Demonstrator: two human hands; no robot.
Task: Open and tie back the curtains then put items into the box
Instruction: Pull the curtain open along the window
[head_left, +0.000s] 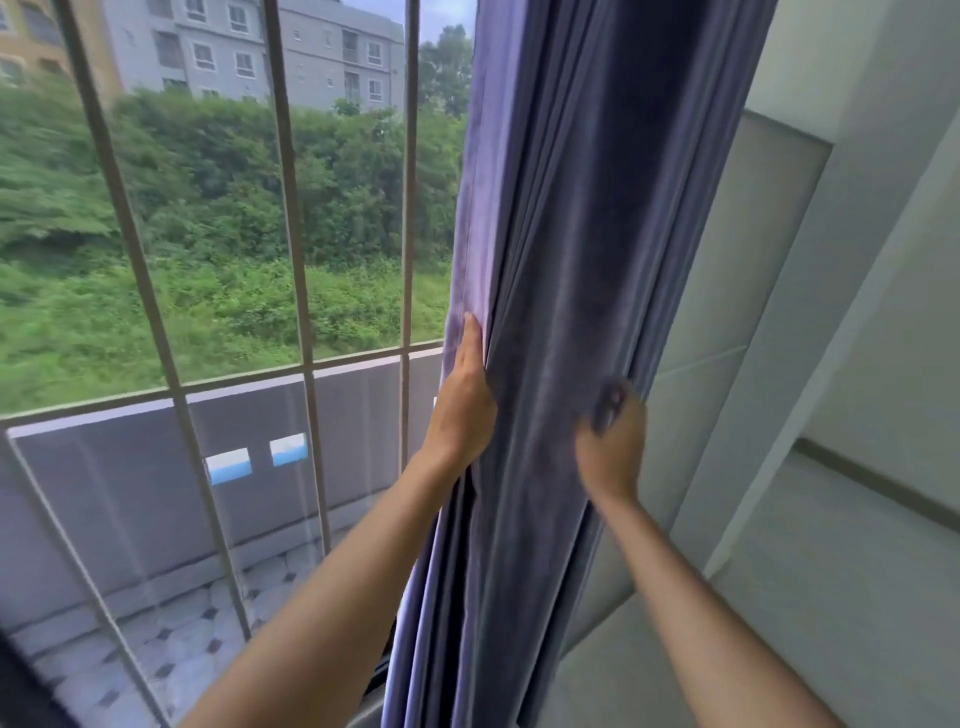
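Velvet-like cloth in a dusky blue-violet makes up the curtain (582, 249), gathered into a thick column of deep lengthwise folds right of centre, between the barred window and the pale wall. Its nap catches light on the left edge, where a narrow hem runs down, and goes nearly black in the deepest pleats. The window bars (291, 208) are slim, dull metal rods, slightly bowed by the wide lens, with a horizontal rail crossing them lower down. Beyond them lie a grey parapet (130, 467), a tiled balcony floor with small dark diamonds, green brush and a grey apartment block. The wall panels (769, 291) on the right are smooth, matte and rectangular.

The left hand (462, 400) lies along the curtain's window-side edge, thumb stretched straight up the hem, while its fingers are tucked behind the cloth and cannot be seen. The right hand (613, 441) is blurred; its fingers curl into the folds on the wall side, seeming to bunch the fabric, though the exact grip is hard to make out. Both forearms are bare. The curtain's top and bottom are cut off by the frame.
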